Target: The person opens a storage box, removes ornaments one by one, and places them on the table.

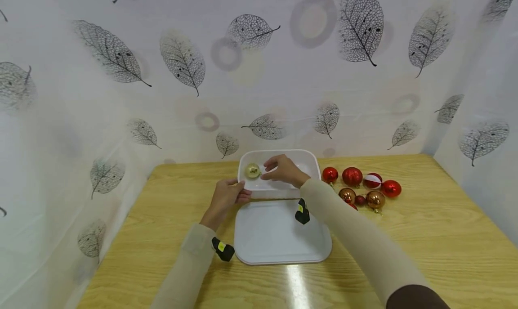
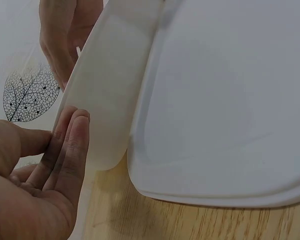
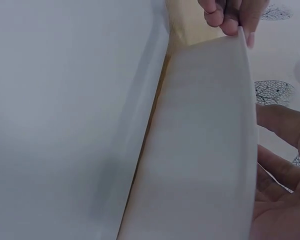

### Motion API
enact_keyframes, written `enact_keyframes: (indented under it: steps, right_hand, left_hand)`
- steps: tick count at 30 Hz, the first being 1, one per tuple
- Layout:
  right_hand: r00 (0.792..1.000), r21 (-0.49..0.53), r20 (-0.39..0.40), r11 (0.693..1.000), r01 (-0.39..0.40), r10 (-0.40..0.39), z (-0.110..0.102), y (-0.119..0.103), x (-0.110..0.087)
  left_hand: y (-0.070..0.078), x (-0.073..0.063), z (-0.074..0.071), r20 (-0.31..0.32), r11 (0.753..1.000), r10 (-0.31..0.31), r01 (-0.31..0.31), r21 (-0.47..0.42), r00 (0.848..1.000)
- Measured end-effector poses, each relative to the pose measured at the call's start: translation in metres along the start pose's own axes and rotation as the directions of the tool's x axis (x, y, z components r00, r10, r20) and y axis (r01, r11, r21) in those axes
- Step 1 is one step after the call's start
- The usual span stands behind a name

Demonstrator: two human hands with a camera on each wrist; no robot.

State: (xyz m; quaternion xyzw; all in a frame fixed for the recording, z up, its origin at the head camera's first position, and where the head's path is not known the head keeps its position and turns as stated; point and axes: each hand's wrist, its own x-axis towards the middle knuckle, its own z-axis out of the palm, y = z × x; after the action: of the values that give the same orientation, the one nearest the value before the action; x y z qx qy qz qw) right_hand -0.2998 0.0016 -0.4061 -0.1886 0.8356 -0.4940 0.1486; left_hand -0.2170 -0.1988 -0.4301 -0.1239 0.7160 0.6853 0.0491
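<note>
A white plastic container (image 1: 279, 194) stands near the wall. In the left wrist view the thumb and fingers of my left hand (image 2: 50, 175) pinch its rim; the head view places that left hand (image 1: 227, 195) at the front left corner. Inside the container, at its left end, lies a shiny gold Christmas ball (image 1: 252, 171). Over the container, my right hand (image 1: 284, 170) points its loosely bent fingers at the ball, the fingertips just beside it. From the right wrist, the right hand (image 3: 285, 165) appears partly hidden behind the container's rim, and the ball is out of sight.
A white lid (image 1: 282, 232) lies flat on the wooden table (image 1: 178, 201), directly in front of the container. Right of the container sits a cluster of Christmas balls, including a red ball (image 1: 352, 176), a striped ball (image 1: 372, 180) and a copper ball (image 1: 375, 200). A leaf-patterned curtain (image 1: 267, 93) hangs behind.
</note>
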Motion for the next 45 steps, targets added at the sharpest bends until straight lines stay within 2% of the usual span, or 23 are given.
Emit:
enact_keyframes:
  steps: [12, 18, 25, 30, 37, 41, 45]
  right_hand:
    - [0.998, 0.030, -0.046, 0.998, -0.051, 0.052, 0.021, -0.003, 0.021]
    - [0.994, 0.008, -0.079, 0.997, -0.075, 0.076, 0.028, 0.002, 0.030]
    - [0.992, 0.001, -0.105, 0.997, -0.073, 0.073, 0.037, 0.006, 0.037]
    - [0.994, 0.004, -0.099, 0.999, -0.049, 0.049, 0.042, 0.005, 0.040]
    - [0.994, -0.001, -0.101, 0.999, -0.041, 0.041, 0.043, 0.002, 0.037]
    - [0.994, 0.002, -0.103, 0.999, -0.049, 0.048, 0.043, 0.000, 0.036]
    - [0.993, -0.033, -0.112, 0.999, -0.042, 0.038, 0.040, 0.000, 0.036]
  left_hand:
    - [0.000, 0.001, -0.002, 0.017, 1.000, 0.004, -0.004, -0.008, 1.000]
    - [0.001, -0.001, -0.002, 0.015, 1.000, 0.006, -0.006, -0.008, 1.000]
    - [0.001, 0.000, -0.001, 0.014, 1.000, 0.014, -0.014, -0.019, 1.000]
    - [0.001, -0.001, -0.003, 0.012, 1.000, 0.013, -0.013, -0.016, 1.000]
    - [0.002, -0.001, -0.005, 0.048, 1.000, 0.008, -0.007, -0.016, 0.999]
    - [0.013, -0.011, -0.004, 0.065, 1.000, -0.007, 0.007, -0.004, 0.998]
    - [0.012, -0.009, -0.004, 0.047, 1.000, -0.005, 0.005, 0.001, 0.999]
